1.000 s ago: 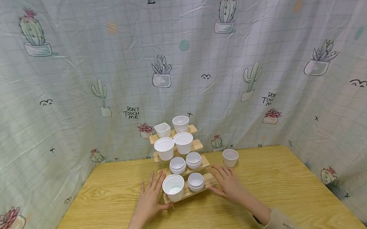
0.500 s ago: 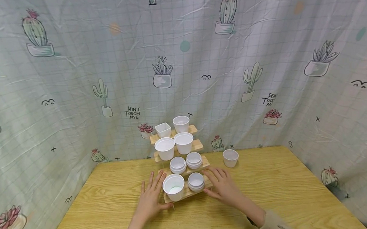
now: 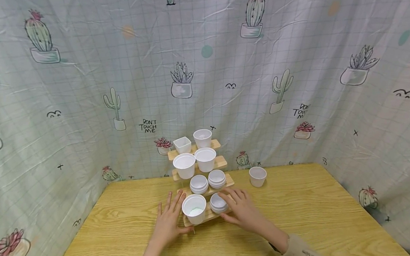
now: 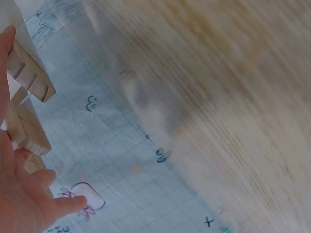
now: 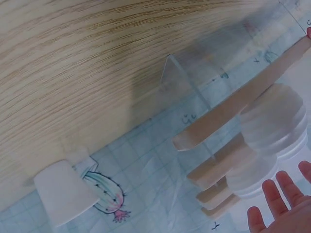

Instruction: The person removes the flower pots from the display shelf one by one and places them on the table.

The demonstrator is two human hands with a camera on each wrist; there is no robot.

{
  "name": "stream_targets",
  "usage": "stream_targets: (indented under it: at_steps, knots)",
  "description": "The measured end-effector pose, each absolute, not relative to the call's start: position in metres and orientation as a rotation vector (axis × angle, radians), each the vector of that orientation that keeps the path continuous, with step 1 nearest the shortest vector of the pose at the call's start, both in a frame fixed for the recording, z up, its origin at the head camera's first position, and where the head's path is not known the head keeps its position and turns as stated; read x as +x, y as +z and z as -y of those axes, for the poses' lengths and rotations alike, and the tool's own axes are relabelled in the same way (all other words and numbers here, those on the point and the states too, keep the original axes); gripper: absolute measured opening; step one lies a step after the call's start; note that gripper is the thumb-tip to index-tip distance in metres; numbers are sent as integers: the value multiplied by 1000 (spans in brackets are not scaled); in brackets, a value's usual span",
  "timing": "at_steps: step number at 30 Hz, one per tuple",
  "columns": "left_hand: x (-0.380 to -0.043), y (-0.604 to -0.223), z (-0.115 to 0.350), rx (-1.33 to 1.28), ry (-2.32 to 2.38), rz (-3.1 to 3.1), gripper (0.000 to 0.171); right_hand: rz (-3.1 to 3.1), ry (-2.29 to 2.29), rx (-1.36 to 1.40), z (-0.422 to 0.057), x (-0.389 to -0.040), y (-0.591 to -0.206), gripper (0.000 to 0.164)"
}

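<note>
A four-step stand with wooden shelves carries white pots. My left hand is at its left end, fingers spread, thumb touching the lowest shelf; the left wrist view shows the hand beside the shelf ends. My right hand reaches over the right end of the lowest shelf. Its index finger overlaps the rim of a small round ribbed pot, and the thumb is by the pot's lower right side; a firm grip is not visible. Left of that pot stands a larger pot with pale green inside.
Two small round pots, one a ribbed pot, stand on the second shelf. Higher up are two tall pots, a square pot and a tapered cup. A separate white cup stands on the wooden table, before a cactus-print curtain.
My right hand has moved left from the stand's right end to the small round pot on the lowest shelf. The left hand has stayed in place.
</note>
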State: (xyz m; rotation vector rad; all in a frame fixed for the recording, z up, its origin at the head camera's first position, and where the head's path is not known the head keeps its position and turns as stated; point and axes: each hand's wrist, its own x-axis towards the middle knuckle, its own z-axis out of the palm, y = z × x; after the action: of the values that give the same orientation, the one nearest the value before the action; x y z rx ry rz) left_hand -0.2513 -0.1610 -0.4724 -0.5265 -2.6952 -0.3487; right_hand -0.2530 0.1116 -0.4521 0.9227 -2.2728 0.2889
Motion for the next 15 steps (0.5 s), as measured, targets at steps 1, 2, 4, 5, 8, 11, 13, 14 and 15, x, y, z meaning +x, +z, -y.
stream_targets:
  at_steps: [1, 2, 4, 5, 8, 11, 13, 14, 15]
  knots:
    - [-251, -472, 161, -527, -348, 2695, 112, 2274, 283, 925, -110, -253, -452, 59]
    - [-252, -472, 161, -527, -346, 2696, 112, 2274, 272, 926, -109, -254, -452, 59]
    - [-252, -473, 161, -527, -347, 2697, 112, 2277, 262, 931, -107, -254, -453, 59]
    - [-252, -473, 161, -527, -347, 2698, 112, 2278, 260, 936, -106, -255, -453, 59]
    - [-252, -473, 161, -526, -340, 2696, 112, 2285, 262, 954, -103, -256, -454, 59]
    - [-252, -473, 161, -525, -332, 2693, 112, 2297, 266, 973, -101, -257, -455, 58]
    - [-252, -473, 161, -525, -330, 2693, 112, 2304, 256, 982, -100, -258, -455, 57]
    - [-252, -473, 161, -525, -330, 2695, 112, 2306, 255, 988, -99, -258, -455, 57]
    - [-252, -473, 161, -525, -330, 2696, 112, 2310, 252, 991, -99, -258, -455, 57]
